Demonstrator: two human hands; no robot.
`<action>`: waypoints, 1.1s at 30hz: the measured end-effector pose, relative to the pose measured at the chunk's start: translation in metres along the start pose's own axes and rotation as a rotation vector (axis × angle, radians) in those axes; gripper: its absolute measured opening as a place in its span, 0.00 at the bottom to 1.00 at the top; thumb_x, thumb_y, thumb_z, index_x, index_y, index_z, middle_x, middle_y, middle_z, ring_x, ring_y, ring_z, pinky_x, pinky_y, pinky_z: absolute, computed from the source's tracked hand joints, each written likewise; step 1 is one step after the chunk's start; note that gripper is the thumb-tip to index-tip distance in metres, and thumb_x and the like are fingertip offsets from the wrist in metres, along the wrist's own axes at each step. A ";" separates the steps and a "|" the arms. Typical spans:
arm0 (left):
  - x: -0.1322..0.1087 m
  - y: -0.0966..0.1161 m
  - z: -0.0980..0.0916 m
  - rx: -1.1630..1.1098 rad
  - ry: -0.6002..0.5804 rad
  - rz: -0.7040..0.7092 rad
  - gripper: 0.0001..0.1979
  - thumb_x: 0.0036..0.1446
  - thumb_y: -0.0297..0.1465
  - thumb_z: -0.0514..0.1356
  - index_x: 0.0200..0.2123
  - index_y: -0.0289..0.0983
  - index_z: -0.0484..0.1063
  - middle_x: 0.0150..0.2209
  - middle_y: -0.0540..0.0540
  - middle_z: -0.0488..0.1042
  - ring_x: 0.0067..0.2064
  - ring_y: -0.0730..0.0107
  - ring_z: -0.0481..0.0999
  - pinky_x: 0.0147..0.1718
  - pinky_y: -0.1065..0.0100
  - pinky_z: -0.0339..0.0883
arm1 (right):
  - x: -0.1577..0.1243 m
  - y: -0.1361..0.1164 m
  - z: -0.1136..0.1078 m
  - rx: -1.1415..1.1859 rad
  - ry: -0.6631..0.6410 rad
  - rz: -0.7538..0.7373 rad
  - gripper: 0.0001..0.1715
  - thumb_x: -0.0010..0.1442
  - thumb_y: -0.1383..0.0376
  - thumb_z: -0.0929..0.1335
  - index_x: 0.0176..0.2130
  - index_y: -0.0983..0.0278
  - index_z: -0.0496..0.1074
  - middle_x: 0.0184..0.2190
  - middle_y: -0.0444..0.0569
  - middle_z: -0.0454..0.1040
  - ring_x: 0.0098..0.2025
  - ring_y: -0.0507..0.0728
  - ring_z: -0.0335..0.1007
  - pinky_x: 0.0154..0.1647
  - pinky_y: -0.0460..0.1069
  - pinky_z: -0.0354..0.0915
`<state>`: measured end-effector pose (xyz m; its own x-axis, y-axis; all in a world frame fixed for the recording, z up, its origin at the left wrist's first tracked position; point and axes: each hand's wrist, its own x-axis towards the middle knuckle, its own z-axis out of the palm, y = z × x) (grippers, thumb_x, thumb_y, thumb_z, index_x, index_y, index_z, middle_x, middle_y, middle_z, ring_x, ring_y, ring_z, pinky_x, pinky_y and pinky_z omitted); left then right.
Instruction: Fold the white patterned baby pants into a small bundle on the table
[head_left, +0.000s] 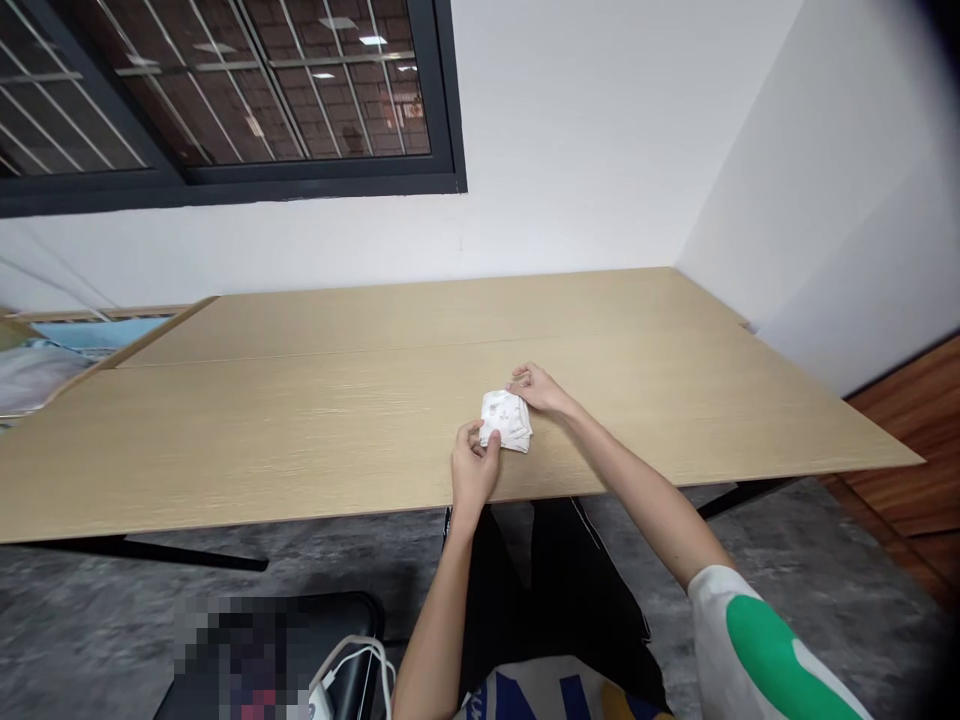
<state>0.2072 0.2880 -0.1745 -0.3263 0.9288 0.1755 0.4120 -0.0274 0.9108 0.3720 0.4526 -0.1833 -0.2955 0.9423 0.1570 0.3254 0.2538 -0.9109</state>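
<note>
A small folded white cloth [506,418] with a faint printed pattern lies on the wooden table [337,420], near its front edge. Its layers show unevenly along the right side. At the cloth's lower left edge, my left hand [475,470] is closed, with thumb and fingers pinching it. My right hand [538,388] comes in from the right, its bent fingers gripping the upper right corner. Part of that corner is hidden by the fingers.
A black chair [341,610] with a white cable [375,650] stands below the table at the left. Behind the table are a white wall [570,140] and a barred window [442,120]. A wooden panel [907,450] is at the right.
</note>
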 end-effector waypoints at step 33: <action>-0.039 -0.004 0.024 0.764 -0.126 0.479 0.25 0.71 0.41 0.53 0.65 0.38 0.67 0.66 0.34 0.68 0.69 0.43 0.64 0.58 0.44 0.64 | -0.025 -0.013 -0.001 -0.590 -0.472 -0.513 0.34 0.76 0.48 0.54 0.73 0.55 0.56 0.75 0.44 0.51 0.77 0.58 0.40 0.78 0.62 0.40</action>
<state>0.2388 0.2611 -0.1939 0.1013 0.9159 0.3885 0.9458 -0.2097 0.2479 0.3759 0.4255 -0.1750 -0.8250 0.5294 0.1980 0.4212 0.8094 -0.4093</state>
